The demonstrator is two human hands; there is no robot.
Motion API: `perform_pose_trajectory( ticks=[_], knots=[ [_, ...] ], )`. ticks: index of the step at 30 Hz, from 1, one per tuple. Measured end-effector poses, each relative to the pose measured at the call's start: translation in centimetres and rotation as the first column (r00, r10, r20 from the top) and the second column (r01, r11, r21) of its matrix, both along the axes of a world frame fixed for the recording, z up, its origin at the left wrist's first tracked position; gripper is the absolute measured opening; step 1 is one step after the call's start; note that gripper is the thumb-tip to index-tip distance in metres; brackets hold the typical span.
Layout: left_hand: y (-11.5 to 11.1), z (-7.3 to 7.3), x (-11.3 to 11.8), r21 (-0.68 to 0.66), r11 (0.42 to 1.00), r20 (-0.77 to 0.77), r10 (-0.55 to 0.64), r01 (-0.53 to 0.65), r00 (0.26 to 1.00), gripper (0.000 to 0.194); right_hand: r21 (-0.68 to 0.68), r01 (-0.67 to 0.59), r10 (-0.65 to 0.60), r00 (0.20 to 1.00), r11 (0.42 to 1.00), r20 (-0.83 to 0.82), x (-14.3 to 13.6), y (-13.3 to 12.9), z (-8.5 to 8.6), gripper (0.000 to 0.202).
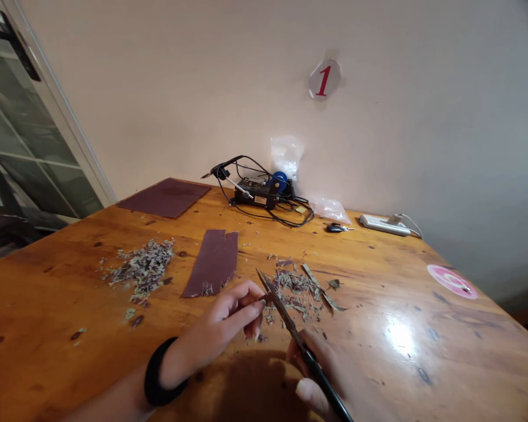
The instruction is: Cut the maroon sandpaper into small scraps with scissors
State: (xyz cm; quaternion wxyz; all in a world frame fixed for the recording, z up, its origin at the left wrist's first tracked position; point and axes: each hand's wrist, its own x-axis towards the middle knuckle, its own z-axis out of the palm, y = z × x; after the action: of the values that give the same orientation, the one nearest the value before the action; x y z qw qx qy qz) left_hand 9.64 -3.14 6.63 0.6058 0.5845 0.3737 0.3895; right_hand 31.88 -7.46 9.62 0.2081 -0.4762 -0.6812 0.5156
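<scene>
My left hand [240, 310], a black band at its wrist, pinches a small dark maroon strip [268, 298] between thumb and fingers. In my right hand [319, 363] is a pair of scissors [286, 316] with long metal blades and dark handles. The blades point away from me and meet the strip near my left fingertips. Just past them lies a loose heap of grey and maroon clippings [297, 284] with a few longer slivers. Beyond my left hand rests a larger maroon piece [213, 261] with a ragged, slit near end and a notched far edge.
Left of the cut piece is a bigger pile of clippings [147, 266]. A whole maroon sheet [165, 197] lies at the far left. Along the wall stand a black cabled device [255, 190], plastic bags [286, 155], keys [337, 227] and a power strip [385, 224]. A pink disc [452, 281] is at right.
</scene>
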Motion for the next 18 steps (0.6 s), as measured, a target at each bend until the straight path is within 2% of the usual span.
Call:
perform_pose_trajectory(
  ticks=[4, 8, 11, 18],
  knots=[
    [-0.2, -0.2, 0.1, -0.019, 0.999, -0.001, -0.035, 0.035, 0.999, 0.040, 0.081, 0.004, -0.007, 0.999, 0.997, 0.035, -0.3, 0.3, -2.9, 0.086],
    [-0.3, -0.3, 0.1, -0.040, 0.997, -0.044, -0.069, 0.068, 0.997, 0.038, 0.155, -0.004, -0.003, 0.999, 0.988, 0.046, -0.2, 0.5, -5.9, 0.079],
    [-0.4, -0.5, 0.1, -0.069, 0.995, -0.039, -0.073, 0.071, 0.997, 0.037, 0.154, -0.012, 0.003, 0.998, 0.988, 0.056, 0.0, 0.3, -6.2, 0.075],
    [-0.3, -0.9, 0.1, -0.046, 0.997, -0.051, -0.068, 0.066, 0.996, 0.037, 0.126, -0.031, 0.023, 0.997, 0.992, 0.068, 0.0, 0.2, -5.5, 0.075]
  ],
)
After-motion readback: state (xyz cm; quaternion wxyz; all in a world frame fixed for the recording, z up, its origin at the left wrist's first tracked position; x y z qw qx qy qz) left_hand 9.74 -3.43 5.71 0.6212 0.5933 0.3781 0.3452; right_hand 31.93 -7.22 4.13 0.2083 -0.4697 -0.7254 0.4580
